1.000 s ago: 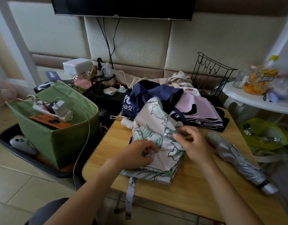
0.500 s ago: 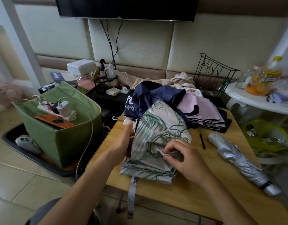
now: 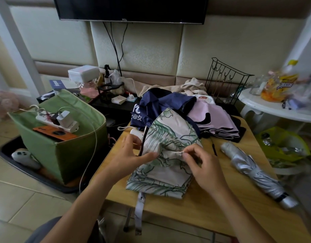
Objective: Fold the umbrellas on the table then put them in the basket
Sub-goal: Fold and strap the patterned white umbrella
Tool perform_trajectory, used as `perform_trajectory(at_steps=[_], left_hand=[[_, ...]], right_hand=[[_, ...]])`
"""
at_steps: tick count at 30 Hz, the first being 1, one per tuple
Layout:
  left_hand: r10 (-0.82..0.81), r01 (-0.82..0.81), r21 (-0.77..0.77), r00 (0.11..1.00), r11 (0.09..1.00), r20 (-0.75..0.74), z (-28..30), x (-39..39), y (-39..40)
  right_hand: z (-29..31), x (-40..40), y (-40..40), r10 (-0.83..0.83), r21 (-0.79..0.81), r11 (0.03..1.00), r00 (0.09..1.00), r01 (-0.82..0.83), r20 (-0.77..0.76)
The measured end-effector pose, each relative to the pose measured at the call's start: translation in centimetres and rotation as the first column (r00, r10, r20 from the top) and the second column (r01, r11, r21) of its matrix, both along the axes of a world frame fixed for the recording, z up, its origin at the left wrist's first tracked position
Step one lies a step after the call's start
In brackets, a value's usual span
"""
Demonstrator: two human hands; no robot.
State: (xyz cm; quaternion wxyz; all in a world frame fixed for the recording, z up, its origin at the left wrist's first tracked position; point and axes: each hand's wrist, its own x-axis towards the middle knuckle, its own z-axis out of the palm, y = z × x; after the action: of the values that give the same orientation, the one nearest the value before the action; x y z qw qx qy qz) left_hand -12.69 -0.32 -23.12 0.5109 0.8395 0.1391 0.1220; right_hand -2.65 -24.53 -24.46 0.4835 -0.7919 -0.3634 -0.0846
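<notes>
A white umbrella with a green leaf print (image 3: 168, 142) lies loosely gathered on the wooden table (image 3: 195, 207). My left hand (image 3: 132, 153) holds its left edge near the white handle (image 3: 135, 132), thumb laid over the cloth. My right hand (image 3: 202, 163) pinches a fold of the canopy at its middle. Behind it lie a navy umbrella (image 3: 161, 106) and a pink umbrella (image 3: 216, 118), both unfolded. A silver umbrella (image 3: 256, 172) lies rolled up at the table's right. The green fabric basket (image 3: 63, 151) stands on the floor to the left.
The basket holds a power strip with a charger (image 3: 63, 120) and an orange case. A cable hangs over its rim. A black wire rack (image 3: 226, 79) stands behind the table. A white round side table (image 3: 273, 109) with bottles is at the right. A strap hangs off the table's front edge.
My left hand has come down from the handle to the cloth's left edge. My right hand has lifted a pinched fold at the canopy's middle. The camera has moved closer.
</notes>
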Motion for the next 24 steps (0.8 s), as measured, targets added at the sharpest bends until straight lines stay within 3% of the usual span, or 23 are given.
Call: perform_trajectory(at_steps=[3, 6, 11, 14, 18, 24], left_hand=[[-0.039, 0.041, -0.049, 0.999, 0.998, 0.034, -0.1, 0.0, 0.3], [0.051, -0.038, -0.136, 0.994, 0.990, 0.095, 0.3, 0.1, 0.2], [0.141, -0.060, -0.386, 0.973, 0.921, 0.184, 1.8, 0.0, -0.3], [0.102, -0.010, -0.392, 0.971, 0.920, 0.216, 2.4, -0.2, -0.6], [0.168, -0.068, -0.430, 0.965, 0.900, 0.199, 2.6, -0.2, -0.4], [0.291, -0.193, -0.491, 0.948, 0.850, 0.131, 1.9, 0.3, -0.1]], right_hand=[[0.0, 0.0, 0.0, -0.012, 0.035, 0.999, 1.000, 0.012, -0.001], [0.2, 0.0, -0.1, -0.026, 0.073, 0.997, 1.000, 0.026, -0.008], [0.8, 0.2, -0.6, -0.075, 0.124, 0.990, 0.992, 0.062, 0.100], [1.1, 0.4, -1.0, -0.028, 0.134, 0.991, 0.980, 0.002, 0.196], [1.5, 0.3, -1.6, 0.056, 0.093, 0.993, 0.985, -0.072, 0.163], [2.0, 0.4, -2.0, 0.058, 0.052, 0.996, 0.964, -0.074, 0.261]])
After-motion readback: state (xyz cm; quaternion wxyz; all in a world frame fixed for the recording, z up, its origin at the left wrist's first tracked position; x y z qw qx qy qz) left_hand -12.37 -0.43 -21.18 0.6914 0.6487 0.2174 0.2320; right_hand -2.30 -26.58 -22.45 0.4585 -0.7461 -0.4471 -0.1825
